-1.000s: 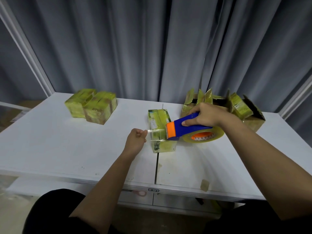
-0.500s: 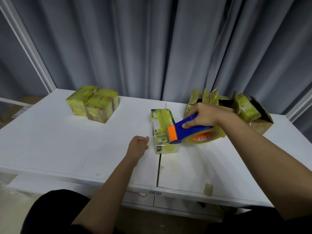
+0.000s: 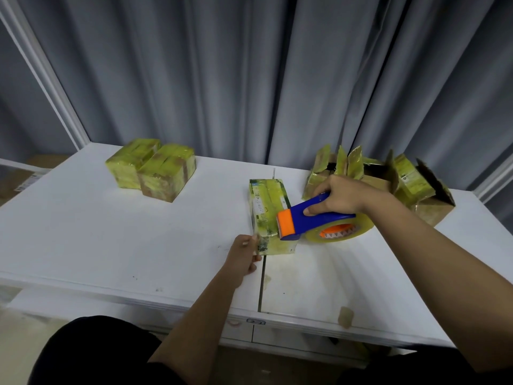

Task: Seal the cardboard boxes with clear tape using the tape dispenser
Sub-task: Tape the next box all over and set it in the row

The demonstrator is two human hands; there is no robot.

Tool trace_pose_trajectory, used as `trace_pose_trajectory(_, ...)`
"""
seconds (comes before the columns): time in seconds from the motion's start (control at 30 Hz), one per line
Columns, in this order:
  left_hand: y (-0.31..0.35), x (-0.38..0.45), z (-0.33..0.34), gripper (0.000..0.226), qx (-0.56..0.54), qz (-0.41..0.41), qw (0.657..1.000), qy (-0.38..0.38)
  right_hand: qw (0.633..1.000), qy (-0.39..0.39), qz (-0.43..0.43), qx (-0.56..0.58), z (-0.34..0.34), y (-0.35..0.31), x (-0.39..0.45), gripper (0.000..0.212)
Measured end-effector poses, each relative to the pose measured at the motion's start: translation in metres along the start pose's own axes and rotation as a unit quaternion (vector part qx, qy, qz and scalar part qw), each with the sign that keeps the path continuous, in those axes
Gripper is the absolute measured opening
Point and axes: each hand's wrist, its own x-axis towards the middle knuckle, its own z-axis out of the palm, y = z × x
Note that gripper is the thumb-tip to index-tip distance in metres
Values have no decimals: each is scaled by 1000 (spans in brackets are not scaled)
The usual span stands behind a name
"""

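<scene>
- The box being sealed (image 3: 268, 207) lies on the white bench (image 3: 83, 232) near its middle, long side running away from the person, its top glossy with clear tape
- The right hand (image 3: 341, 195) grips the blue handle of the tape dispenser (image 3: 308, 218), fingers (image 3: 312, 211) curled round the handle from above
- The dispenser's orange front end rests against the right side of the box near its front corner; the tape roll (image 3: 340, 232) with its orange core sits behind the handle, low over the bench just right of the box
- The left hand (image 3: 244, 255) is at the front left corner of the box, fingers curled; they seem to pinch a strip of tape there against the box's side, though the grip itself is too small to make out clearly
- Two sealed boxes (image 3: 151, 169) stand touching each other at the far left of the bench, well apart from the box in hand
- A cluster of open boxes (image 3: 399, 179) with flaps raised sits at the far right, behind the right hand
- A small scrap of tape (image 3: 345, 316) sticks up at the front edge of the bench, right of the seam
- Grey curtains (image 3: 249, 79) hang behind the bench
</scene>
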Motion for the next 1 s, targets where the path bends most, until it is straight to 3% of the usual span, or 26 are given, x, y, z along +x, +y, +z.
trace_pose_trajectory(0.1,2,-2,-5,15,127,29,991,-5,1000,2,2,-9,1,0,0,43)
trace_pose_trajectory(0.2,-5,-1,-16,26,343,133,930,14,1000,1,3,-15,0,-3,0,44)
trace_pose_trajectory(0.3,8,-6,-14,36,333,282,892,116,1000,3,4,-14,0,-4,-2,44)
trace_pose_trajectory(0.37,24,-4,-7,55,373,332,864,63,1000,2,4,-6,0,-3,-2,43)
trace_pose_trajectory(0.43,27,1,4,77,494,323,807,-40,1000,5,2,13,2,2,-3,41)
trace_pose_trajectory(0.5,21,7,11,92,558,310,765,-85,999,14,1,42,4,8,-3,38)
trace_pose_trajectory(0.6,12,13,16,109,536,333,773,-63,998,14,0,69,11,15,-2,35)
trace_pose_trajectory(0.7,11,15,14,115,544,355,760,-20,996,33,-7,87,18,17,-2,43)
trace_pose_trajectory(0.87,20,13,3,72,496,369,785,-49,987,71,-62,130,29,14,-8,33)
trace_pose_trajectory(1.0,37,14,-12,76,527,341,774,-85,983,92,-76,140,43,12,-6,34)
